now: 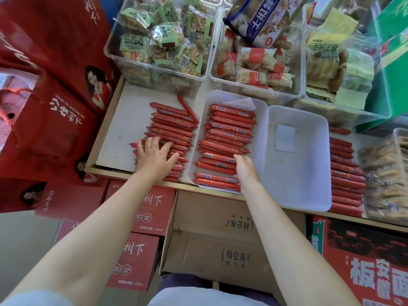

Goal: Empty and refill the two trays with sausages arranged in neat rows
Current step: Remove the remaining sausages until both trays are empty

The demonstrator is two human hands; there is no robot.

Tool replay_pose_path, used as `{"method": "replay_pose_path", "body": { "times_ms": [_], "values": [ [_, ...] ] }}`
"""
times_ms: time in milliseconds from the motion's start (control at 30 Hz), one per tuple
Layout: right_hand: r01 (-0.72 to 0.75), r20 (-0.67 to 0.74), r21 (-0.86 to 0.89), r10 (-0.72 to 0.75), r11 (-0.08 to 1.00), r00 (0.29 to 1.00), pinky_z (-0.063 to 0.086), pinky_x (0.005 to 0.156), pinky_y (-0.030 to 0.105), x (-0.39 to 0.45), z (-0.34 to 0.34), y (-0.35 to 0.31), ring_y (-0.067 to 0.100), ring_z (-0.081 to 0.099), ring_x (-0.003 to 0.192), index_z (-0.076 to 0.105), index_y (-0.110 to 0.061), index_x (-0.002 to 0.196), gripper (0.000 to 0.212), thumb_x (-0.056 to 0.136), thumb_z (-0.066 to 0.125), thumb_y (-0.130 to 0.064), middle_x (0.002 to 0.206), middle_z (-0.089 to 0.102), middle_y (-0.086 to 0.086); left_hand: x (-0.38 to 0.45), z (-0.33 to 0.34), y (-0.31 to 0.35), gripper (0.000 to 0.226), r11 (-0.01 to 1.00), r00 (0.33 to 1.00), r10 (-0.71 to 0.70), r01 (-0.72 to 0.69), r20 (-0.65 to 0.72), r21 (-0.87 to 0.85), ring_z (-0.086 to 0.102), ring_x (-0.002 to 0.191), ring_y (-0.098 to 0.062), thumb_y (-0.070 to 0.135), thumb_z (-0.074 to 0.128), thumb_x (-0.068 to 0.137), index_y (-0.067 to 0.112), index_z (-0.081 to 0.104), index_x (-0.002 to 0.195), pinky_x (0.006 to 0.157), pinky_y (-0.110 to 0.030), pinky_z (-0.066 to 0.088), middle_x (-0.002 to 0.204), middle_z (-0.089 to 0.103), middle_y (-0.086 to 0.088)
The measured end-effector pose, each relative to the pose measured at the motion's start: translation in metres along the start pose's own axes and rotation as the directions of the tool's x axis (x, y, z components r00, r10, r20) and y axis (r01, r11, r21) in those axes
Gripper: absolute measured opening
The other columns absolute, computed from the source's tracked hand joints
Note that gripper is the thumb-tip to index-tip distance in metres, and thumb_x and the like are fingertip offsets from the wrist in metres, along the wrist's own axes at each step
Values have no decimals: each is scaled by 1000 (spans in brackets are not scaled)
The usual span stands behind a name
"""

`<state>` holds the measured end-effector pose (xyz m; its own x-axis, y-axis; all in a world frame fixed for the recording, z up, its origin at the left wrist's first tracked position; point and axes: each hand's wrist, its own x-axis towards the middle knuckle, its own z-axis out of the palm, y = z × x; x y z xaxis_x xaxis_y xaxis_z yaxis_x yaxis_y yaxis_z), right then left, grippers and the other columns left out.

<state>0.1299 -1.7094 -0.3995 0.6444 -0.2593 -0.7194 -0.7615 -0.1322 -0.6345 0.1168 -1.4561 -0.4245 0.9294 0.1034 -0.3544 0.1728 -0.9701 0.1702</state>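
Our left hand (155,154) lies with the fingers spread and nearly straight, pressing flat on the near end of the loose sausages (171,131) that lie in a stack on the white shelf board (123,120). It holds nothing. Our right hand (244,164) reaches into the left tray (261,107), the fingertips touching the right ends of the sausages in the tray (229,133); whether these fingers pinch one sausage or only push, we cannot tell, because the back of the hand hides them.

All sausages lie with the long axis running left to right, one row after another going away from us. The loose stack is directly under the left hand, so this hand is nearer for the next pick, and the tray stands just beside the stack, on its right. One sausage (187,108) at the far end of the stack lies slanted. We judge that the left tray is nearly filled, while the right tray (318,164) holds only a white label. More sausages (345,173) lie in a row right of this tray.

Behind stand clear bins of wrapped snacks (163,40); below the shelf edge are cardboard boxes (212,235) and red cartons (141,257).
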Motion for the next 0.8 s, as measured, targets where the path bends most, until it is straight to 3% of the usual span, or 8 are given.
{"method": "replay_pose_path", "body": {
  "times_ms": [167, 267, 333, 533, 633, 700, 767, 800],
  "values": [
    [26, 10, -96, -25, 995, 1000, 50, 100, 44, 7, -2, 10, 22, 60, 109, 58, -31, 107, 38, 71, 60, -45, 127, 57, 2, -38, 0, 40, 70, 924, 984, 120, -160, -134, -348, -4, 153, -14, 55, 30, 101, 19, 15, 159, 124, -42, -2, 167, 5, 2],
    [54, 18, -137, -52, 989, 998, 53, 97, 43, 13, -2, 16, 23, 65, 102, 57, -32, 108, 33, 76, 68, -32, 126, 57, 5, -62, 9, 59, 95, 926, 979, 199, -199, -36, -321, -19, 150, -10, 73, 33, 91, 20, -8, 159, 123, -37, -8, 164, -17, 7],
    [57, 14, -121, -56, 991, 998, 55, 93, 41, 11, -1, 13, 24, 68, 98, 59, -25, 109, 27, 85, 70, -20, 117, 64, 4, -67, 21, 63, 107, 938, 981, 193, -176, 26, -300, -23, 149, -9, 79, 37, 86, 20, -18, 156, 123, -37, -9, 163, -20, 6],
    [87, 163, -180, -57, 980, 985, 57, 86, 39, 4, 2, 11, 17, 65, 73, 73, -15, 96, 7, 90, 70, -13, 79, 70, 3, -69, 26, 66, 114, 941, 984, 173, -155, 33, -300, -26, 145, -7, 79, 44, 84, 19, -24, 154, 119, -32, -13, 164, -20, 4],
    [74, 175, -85, -58, 994, 983, 56, 76, 35, -3, -4, 7, 19, 61, 70, 73, -15, 85, 11, 92, 66, -9, 73, 67, 5, -69, 22, 67, 111, 939, 986, 164, -145, 36, -313, -24, 147, -8, 77, 45, 85, 19, -18, 156, 119, -32, -12, 166, -15, 3],
    [26, 186, 145, -53, 989, 981, 54, 64, 26, -14, -12, 1, 17, 60, 68, 70, -8, 90, 11, 94, 62, -4, 78, 67, 6, -71, 13, 69, 100, 905, 991, 131, -125, -12, -406, -9, 152, -12, 70, 48, 89, 17, 1, 159, 124, -36, -2, 167, 0, 1],
    [-17, 250, 332, -71, 943, 966, 53, 59, 24, -30, -19, -4, 15, 62, 68, 68, -7, 98, 10, 96, 59, -4, 83, 69, 5, -76, -1, 76, 72, 776, 996, 10, -64, -89, -628, 21, 148, -15, 54, 55, 94, 17, 35, 152, 123, -43, 20, 159, 31, 0],
    [-14, 299, 363, -103, 932, 949, 54, 61, 24, -36, -19, -5, 15, 63, 69, 68, -7, 103, 12, 96, 59, -5, 88, 69, 5, -80, -9, 81, 58, 649, 994, -70, -20, -86, -761, 37, 140, -13, 47, 58, 96, 18, 47, 145, 117, -41, 32, 150, 44, 2]
  ]
}}
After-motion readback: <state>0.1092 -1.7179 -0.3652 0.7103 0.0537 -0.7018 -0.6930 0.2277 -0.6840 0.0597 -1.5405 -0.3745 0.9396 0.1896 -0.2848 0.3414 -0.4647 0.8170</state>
